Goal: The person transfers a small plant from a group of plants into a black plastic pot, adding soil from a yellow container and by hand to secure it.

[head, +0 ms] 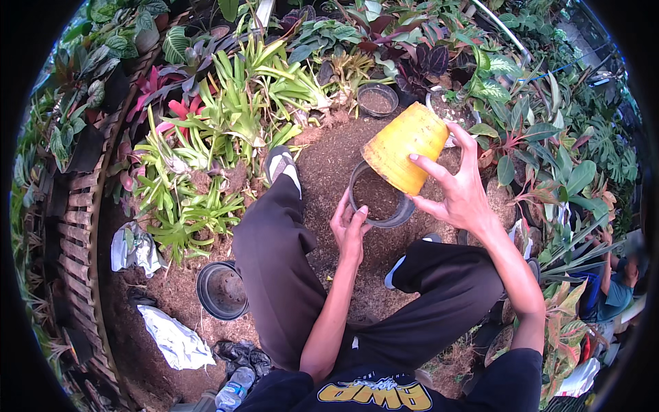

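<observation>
My left hand [350, 226] grips the near left rim of a round black plastic pot [383, 195], with dark soil inside it. Tipped over above that pot is a yellow plastic pot [406, 147], its mouth facing down and to the left. The fingers and thumb of my right hand [455, 188] hold the yellow pot around its base and side. Stains and dirt mark the yellow wall. The yellow pot covers the far right part of the black pot's mouth, and its own inside is hidden from me.
Uprooted bromeliads [221, 129] lie heaped at the left. A small soil-filled pot [377, 99] stands beyond my hands. Near my knee are an empty black pot [222, 290], a white plastic bag [176, 337] and a water bottle [235, 389]. Another person [615, 288] is at the far right among plants.
</observation>
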`<state>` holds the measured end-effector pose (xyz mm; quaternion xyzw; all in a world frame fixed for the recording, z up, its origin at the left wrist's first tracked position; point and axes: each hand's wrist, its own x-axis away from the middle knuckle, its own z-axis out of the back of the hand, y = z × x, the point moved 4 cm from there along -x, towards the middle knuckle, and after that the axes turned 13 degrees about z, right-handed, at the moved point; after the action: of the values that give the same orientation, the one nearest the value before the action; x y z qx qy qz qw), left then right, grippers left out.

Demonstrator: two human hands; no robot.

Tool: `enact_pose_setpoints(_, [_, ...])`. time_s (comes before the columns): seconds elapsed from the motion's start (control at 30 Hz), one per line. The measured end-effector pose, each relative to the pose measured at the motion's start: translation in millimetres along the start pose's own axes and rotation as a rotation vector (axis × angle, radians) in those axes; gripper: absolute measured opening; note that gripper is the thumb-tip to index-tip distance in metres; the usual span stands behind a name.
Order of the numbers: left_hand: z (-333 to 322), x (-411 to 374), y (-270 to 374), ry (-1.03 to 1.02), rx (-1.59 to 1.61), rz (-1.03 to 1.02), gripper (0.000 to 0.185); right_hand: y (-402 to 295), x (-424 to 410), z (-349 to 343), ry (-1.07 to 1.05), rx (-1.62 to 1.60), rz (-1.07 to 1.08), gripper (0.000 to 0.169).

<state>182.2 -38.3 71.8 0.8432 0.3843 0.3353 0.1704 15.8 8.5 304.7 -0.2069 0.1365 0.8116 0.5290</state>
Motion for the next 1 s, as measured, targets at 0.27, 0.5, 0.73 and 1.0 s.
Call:
enact_pose_setpoints(0.27, [5, 2, -3, 0.048, 0.157, -0.002, 0.053, 3, 1, 3, 0.063, -0.012, -0.018, 0.082])
enact_pose_setpoints(0.5, [12, -5, 0, 0.128, 0.21, -0.059, 0.043, 13, 0, 13, 0.13, -0.001, -0.051, 0.082])
enact_pose_setpoints(0.73, [15, -4, 8, 0.101, 0.085, -0.097, 0.05, 102, 41, -19, 0.131, -0.077, -0.414, 0.081])
enact_pose_setpoints(1.0, [16, -14, -1, 0.117, 0.031, -0.037, 0.08, 181, 200, -153, -0.102, -0.103, -0.825, 0.085])
